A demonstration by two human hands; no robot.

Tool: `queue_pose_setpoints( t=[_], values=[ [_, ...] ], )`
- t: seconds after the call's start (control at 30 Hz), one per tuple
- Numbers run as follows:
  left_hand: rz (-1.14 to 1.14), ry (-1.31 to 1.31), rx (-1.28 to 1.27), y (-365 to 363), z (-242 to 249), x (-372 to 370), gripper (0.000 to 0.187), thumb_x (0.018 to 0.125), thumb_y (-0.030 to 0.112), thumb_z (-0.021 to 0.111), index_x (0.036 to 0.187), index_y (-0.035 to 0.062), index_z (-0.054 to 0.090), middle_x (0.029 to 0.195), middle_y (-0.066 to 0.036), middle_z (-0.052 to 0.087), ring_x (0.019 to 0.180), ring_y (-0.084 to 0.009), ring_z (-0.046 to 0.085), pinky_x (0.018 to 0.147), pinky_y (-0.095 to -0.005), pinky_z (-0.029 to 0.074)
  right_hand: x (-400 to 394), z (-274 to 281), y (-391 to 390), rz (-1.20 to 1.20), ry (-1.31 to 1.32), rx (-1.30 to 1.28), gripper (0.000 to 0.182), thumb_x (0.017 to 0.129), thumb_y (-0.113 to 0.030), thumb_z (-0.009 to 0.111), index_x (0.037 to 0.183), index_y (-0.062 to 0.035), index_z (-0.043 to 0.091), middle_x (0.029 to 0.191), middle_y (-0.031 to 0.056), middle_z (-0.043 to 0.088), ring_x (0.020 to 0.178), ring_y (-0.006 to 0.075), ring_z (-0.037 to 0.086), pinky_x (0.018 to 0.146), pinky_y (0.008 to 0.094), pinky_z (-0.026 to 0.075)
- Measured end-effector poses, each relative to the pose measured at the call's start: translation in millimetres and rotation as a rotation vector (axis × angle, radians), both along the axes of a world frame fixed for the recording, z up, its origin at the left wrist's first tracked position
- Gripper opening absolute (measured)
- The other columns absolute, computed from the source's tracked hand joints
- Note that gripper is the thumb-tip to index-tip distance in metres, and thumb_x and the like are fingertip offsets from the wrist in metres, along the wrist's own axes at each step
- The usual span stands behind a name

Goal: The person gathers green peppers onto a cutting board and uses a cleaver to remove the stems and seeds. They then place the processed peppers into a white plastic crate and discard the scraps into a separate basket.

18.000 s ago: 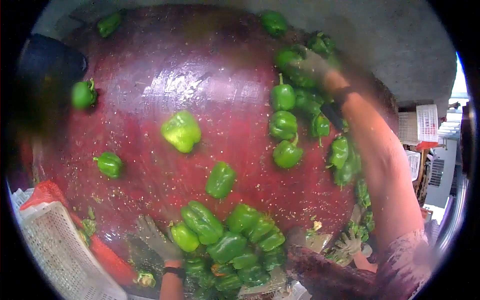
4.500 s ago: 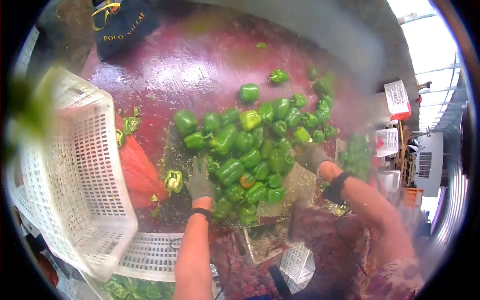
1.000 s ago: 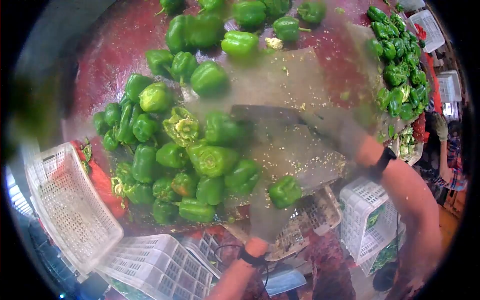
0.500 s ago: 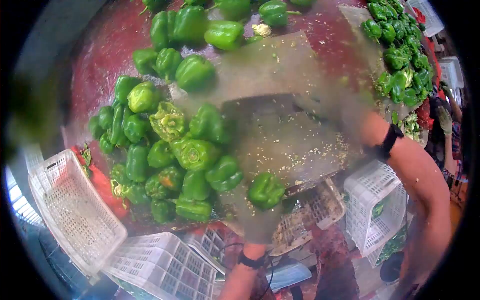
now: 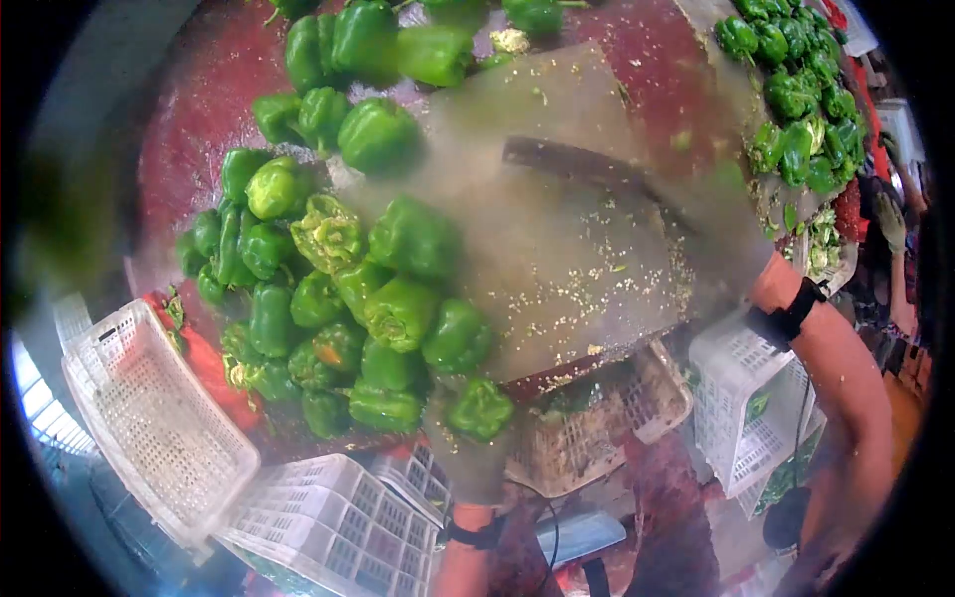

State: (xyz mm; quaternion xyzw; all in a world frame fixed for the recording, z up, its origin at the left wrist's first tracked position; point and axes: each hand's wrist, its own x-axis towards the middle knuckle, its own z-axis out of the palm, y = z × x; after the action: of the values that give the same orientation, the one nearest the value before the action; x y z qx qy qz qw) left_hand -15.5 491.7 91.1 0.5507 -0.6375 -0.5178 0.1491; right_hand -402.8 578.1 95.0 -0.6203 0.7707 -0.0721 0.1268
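Observation:
My left hand (image 5: 466, 453) is at the front edge of the work surface, its gloved-looking fingers smeared by a blur on the lens. A green bell pepper (image 5: 480, 409) is in its grip, beside the heap of peppers. Over the board, my right hand (image 5: 711, 239) is also hazy, closed round a knife. The dark knife (image 5: 572, 162) points left above the light board (image 5: 572, 249), which is scattered with pale seeds. Several green bell peppers (image 5: 398, 313) lie heaped left of the board, some with their stem ends facing up.
More peppers (image 5: 363, 45) lie at the back on the red table (image 5: 204, 114). Another pile (image 5: 796, 95) sits far right, near another person's gloved hand (image 5: 888, 221). White crates (image 5: 159, 418) stand at the front left and front right (image 5: 746, 398). A dirty crate (image 5: 567, 448) is below the board.
My left hand has moved left and slightly down with the pepper, away from the board's front edge. The knife now shows as a narrow dark strip, higher over the board.

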Motion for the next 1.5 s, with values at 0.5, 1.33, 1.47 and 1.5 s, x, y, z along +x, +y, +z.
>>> queue_pose_setpoints(
  t=[0.5, 1.33, 1.47, 1.5],
  values=[
    [-0.070, 0.017, -0.200, -21, -3, -32, 0.078, 0.066, 0.004, 0.085, 0.133, -0.0037, 0.045, 0.128, -0.016, 0.054, 0.114, -0.0244, 0.057, 0.101, -0.0376, 0.047, 95, 41, 85, 0.337, -0.082, 0.349, 0.064, 0.087, -0.039, 0.057, 0.139, -0.0016, 0.047, 0.132, 0.0206, 0.052, 0.095, 0.0300, 0.062, 0.077, 0.0411, 0.051],
    [-0.149, 0.020, -0.107, -45, -5, -26, 0.076, 0.068, 0.002, 0.082, 0.134, 0.0005, 0.044, 0.127, -0.014, 0.056, 0.114, -0.0223, 0.057, 0.101, -0.0358, 0.048, 153, 21, 161, 0.359, -0.466, 0.604, 0.053, 0.089, -0.016, 0.052, 0.138, 0.0011, 0.046, 0.098, 0.0137, 0.062, 0.083, 0.0293, 0.064, 0.067, 0.0427, 0.052],
    [-0.053, 0.040, -0.135, -31, -14, -47, 0.074, 0.072, 0.002, 0.082, 0.134, -0.0021, 0.042, 0.130, -0.017, 0.052, 0.118, -0.0234, 0.054, 0.102, -0.0364, 0.047, 138, 41, 156, 0.179, -0.284, 0.488, 0.054, 0.087, -0.016, 0.051, 0.138, -0.0001, 0.047, 0.101, 0.0119, 0.061, 0.085, 0.0273, 0.063, 0.073, 0.0407, 0.051],
    [-0.055, -0.004, -0.206, -31, -18, -50, 0.075, 0.074, 0.003, 0.082, 0.136, -0.0023, 0.041, 0.133, -0.017, 0.049, 0.121, -0.0238, 0.052, 0.104, -0.0370, 0.045, 139, 36, 158, 0.153, -0.304, 0.483, 0.055, 0.086, -0.018, 0.052, 0.138, -0.0022, 0.049, 0.101, 0.0102, 0.061, 0.083, 0.0247, 0.062, 0.075, 0.0385, 0.050]
  ],
)
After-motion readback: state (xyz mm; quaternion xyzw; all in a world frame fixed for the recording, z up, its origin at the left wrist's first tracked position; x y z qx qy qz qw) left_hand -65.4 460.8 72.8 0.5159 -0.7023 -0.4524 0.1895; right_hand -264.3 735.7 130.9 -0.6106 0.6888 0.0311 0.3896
